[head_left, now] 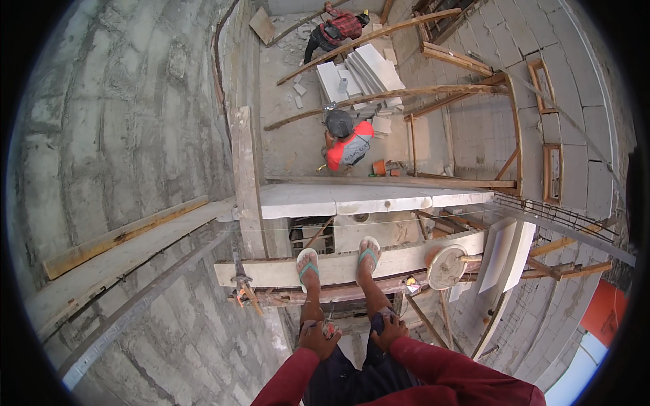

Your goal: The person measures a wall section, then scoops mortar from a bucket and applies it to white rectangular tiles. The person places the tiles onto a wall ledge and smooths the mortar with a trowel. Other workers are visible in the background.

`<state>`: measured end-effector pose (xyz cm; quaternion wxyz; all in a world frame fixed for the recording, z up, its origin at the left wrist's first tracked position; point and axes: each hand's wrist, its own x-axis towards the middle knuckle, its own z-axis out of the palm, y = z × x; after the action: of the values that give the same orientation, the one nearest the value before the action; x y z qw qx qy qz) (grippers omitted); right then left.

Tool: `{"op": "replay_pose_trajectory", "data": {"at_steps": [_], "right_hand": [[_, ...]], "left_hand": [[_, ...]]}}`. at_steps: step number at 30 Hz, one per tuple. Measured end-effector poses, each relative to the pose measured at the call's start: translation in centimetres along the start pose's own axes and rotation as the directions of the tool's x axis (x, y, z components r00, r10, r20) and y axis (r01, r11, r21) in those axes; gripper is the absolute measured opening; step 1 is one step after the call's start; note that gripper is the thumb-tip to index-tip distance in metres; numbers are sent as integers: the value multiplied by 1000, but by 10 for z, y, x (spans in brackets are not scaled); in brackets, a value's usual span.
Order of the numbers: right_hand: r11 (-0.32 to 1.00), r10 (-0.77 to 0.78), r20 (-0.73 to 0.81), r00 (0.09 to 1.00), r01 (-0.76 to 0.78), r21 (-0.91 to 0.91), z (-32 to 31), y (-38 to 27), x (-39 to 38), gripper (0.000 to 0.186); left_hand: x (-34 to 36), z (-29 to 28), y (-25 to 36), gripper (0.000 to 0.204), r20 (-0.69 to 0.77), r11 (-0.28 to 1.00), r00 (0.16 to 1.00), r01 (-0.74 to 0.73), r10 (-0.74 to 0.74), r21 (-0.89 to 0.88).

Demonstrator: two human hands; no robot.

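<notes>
My left hand (319, 340) rests at my left knee, its fingers curled on the dark trousers (338, 372). A small red-and-white patch beside its fingertips is too small to make out. Over the right knee, my right hand (390, 331) bends its fingers onto the trouser cloth. Both feet, in pale flip-flops with green straps (368, 256), stand on a wooden plank (338, 269). To the right of my feet, a round bucket crusted with mortar (447, 267) sits on the plank, a wooden handle (470, 258) at its rim.
Ahead runs a low white block wall (379, 199) with a string line above it. Well below, one person (349, 145) crouches and another person (338, 30) bends near stacked white blocks (365, 71). Timber poles (386, 95) cross the space. A clamp-like tool (242, 277) hangs left.
</notes>
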<state>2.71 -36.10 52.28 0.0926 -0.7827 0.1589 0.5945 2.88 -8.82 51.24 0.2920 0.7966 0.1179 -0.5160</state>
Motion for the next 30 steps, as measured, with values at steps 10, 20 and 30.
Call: {"op": "replay_pose_trajectory", "data": {"at_steps": [10,20,30], "right_hand": [[1000,11,-12,1000,-10,24,9,3,2,94],[1000,8,-29,1000,-8,0,15,5,2,93],[1000,1,-34,999,-1,4,15,6,3,91]], "left_hand": [[2,3,-5,90,35,1000,999,4,-4,14],[-1,9,-10,88,-45,999,998,-35,35,-15],[-1,6,-8,87,-7,1000,1000,-9,9,10]]}}
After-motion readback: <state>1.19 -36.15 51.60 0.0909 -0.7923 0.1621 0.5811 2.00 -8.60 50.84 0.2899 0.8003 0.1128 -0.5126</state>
